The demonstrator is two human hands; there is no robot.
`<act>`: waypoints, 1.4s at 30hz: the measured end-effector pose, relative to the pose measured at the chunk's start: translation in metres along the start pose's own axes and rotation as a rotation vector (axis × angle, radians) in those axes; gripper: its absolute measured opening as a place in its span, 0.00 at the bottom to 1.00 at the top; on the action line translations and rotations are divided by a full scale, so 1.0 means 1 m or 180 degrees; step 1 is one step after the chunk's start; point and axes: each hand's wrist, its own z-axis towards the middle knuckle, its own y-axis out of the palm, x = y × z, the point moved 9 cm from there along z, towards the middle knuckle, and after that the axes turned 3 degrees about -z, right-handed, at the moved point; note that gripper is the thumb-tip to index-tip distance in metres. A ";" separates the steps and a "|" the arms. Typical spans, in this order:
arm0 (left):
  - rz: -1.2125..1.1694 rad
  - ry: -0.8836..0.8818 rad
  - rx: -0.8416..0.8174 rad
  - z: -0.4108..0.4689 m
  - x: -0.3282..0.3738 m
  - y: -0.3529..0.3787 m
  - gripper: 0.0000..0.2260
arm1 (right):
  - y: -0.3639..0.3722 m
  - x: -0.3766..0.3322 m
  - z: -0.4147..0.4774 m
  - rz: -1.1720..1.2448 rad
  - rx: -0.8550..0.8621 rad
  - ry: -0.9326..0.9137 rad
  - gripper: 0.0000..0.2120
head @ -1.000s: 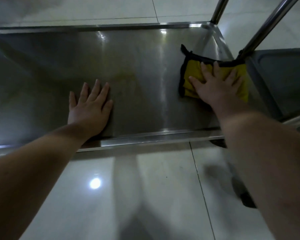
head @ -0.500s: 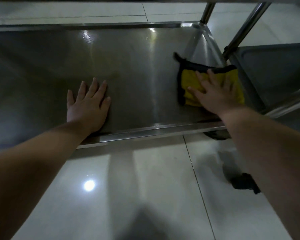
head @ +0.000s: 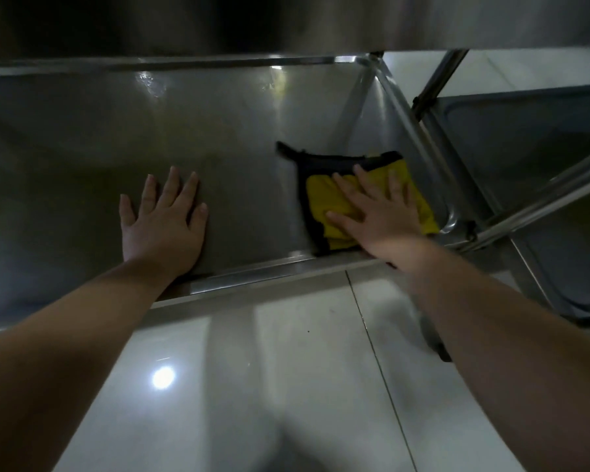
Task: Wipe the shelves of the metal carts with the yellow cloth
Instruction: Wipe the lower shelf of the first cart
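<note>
the yellow cloth [head: 334,202] (dark-edged, folded) lies on the low metal shelf [head: 239,137], in its near right corner. the right hand [head: 378,212] presses flat on the cloth, fingers spread, gripping nothing. the left hand [head: 164,223] rests flat and spread on bare shelf left of the cloth, empty.
</note>
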 end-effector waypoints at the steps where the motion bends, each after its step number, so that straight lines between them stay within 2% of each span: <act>1: -0.0004 -0.0002 0.0018 -0.001 0.002 0.001 0.25 | 0.001 0.028 0.002 0.0083 -0.0059 0.0285 0.34; 4: 0.0026 -0.0036 0.0008 -0.005 0.008 0.005 0.25 | -0.002 0.067 -0.001 0.0326 -0.0129 0.0844 0.35; 6: 0.0028 -0.0064 0.0002 -0.008 0.011 0.007 0.25 | -0.003 0.050 -0.006 0.0375 -0.0100 0.0989 0.35; 8: 0.0034 -0.0086 0.0003 -0.010 0.013 0.007 0.25 | -0.001 -0.002 -0.013 0.0310 -0.0090 0.0709 0.34; 11: 0.0083 -0.0077 0.0039 -0.011 0.011 0.009 0.25 | 0.007 -0.100 -0.028 0.0131 -0.0117 -0.0178 0.34; 13: 0.0085 -0.0056 0.0011 -0.010 0.009 0.008 0.25 | 0.011 -0.124 -0.031 0.0041 -0.0235 -0.0500 0.34; 18: 0.0048 -0.0014 -0.0053 -0.011 0.009 0.005 0.24 | 0.005 -0.108 -0.024 0.0408 -0.0316 -0.0518 0.31; 23: 0.0390 -0.0041 -0.0278 0.011 -0.024 -0.010 0.24 | 0.007 -0.106 -0.021 -0.0015 -0.0100 -0.0471 0.33; 28: 0.0349 -0.0138 -0.0223 0.009 -0.048 -0.007 0.25 | 0.003 -0.101 -0.002 -0.0089 -0.0048 -0.0375 0.38; 36: 0.0224 -0.0056 -0.0282 0.011 -0.044 -0.006 0.25 | -0.023 -0.120 0.079 0.0212 -0.0308 0.0240 0.39; 42: 0.0136 -0.0049 -0.0205 0.007 -0.047 -0.009 0.24 | -0.007 -0.141 0.009 -0.0079 -0.0367 -0.0385 0.35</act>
